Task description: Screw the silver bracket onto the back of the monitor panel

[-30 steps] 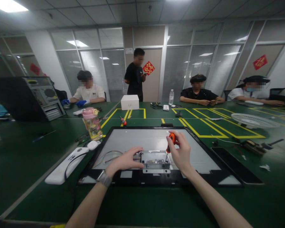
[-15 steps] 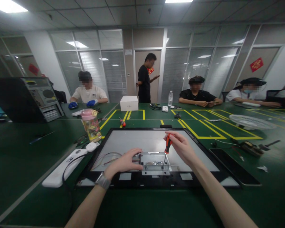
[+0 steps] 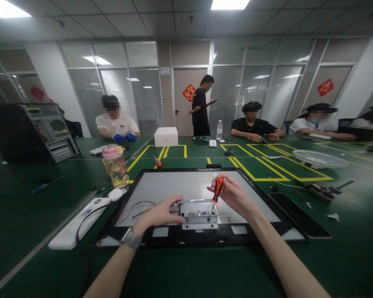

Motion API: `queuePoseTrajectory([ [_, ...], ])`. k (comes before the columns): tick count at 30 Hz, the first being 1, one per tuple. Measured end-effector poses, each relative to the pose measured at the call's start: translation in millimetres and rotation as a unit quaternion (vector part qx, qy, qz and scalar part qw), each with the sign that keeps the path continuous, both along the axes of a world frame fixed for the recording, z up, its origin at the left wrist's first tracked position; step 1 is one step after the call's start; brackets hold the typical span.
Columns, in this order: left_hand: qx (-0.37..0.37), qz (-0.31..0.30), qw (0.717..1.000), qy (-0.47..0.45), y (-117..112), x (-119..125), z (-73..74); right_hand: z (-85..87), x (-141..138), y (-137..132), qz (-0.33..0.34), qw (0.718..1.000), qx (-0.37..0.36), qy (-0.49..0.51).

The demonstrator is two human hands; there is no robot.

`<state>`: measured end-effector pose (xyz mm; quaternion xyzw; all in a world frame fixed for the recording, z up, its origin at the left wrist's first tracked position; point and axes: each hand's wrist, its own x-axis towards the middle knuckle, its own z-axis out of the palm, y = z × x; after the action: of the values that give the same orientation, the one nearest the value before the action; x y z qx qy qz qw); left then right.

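An orange-and-black screwdriver (image 3: 218, 189) is pinched in my right hand (image 3: 233, 194), its handle tilted and its shaft pointing down. The tip meets the right part of a silver metal bracket (image 3: 200, 226); the exact screw is too small to see. My left hand (image 3: 161, 213) curls around the bracket's left end, thumb in front and fingers behind. Under the bracket lies a flat display panel (image 3: 168, 182) with a black frame, its back up. Thin cables (image 3: 133, 209) run across the panel beside my left fingers.
Left of the panel are a pink-lidded bottle (image 3: 115, 169), a white power bank-like block (image 3: 77, 223) with a black cable, and a computer case (image 3: 27, 132). To the right lie a black phone (image 3: 300, 215) and a tape-like tool (image 3: 318, 192). Several people are across the table.
My view has swung slightly right. The screwdriver handle has turned a little in my right fingers while its tip stays on the bracket. A standing person has walked rightward.
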<state>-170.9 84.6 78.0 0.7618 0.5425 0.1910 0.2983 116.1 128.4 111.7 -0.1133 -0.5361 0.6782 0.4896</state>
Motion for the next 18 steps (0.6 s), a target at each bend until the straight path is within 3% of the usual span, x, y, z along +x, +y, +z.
queuePoseTrajectory([
  [5, -0.006, 0.003, 1.000, 0.000, -2.0, 1.0, 2.4, 1.5, -1.3, -3.0, -0.024, 1.000, 0.000, 0.017],
  [11, 0.002, -0.002, 1.000, -0.002, -0.4, -1.2, -0.7, 3.2, -1.3, -4.8, -0.057, 0.998, 0.015, -0.033],
  [18, 0.013, -0.002, 1.000, 0.004, -0.5, 0.0, -3.2, 2.3, -3.7, -6.9, -0.147, 0.987, 0.054, -0.047],
])
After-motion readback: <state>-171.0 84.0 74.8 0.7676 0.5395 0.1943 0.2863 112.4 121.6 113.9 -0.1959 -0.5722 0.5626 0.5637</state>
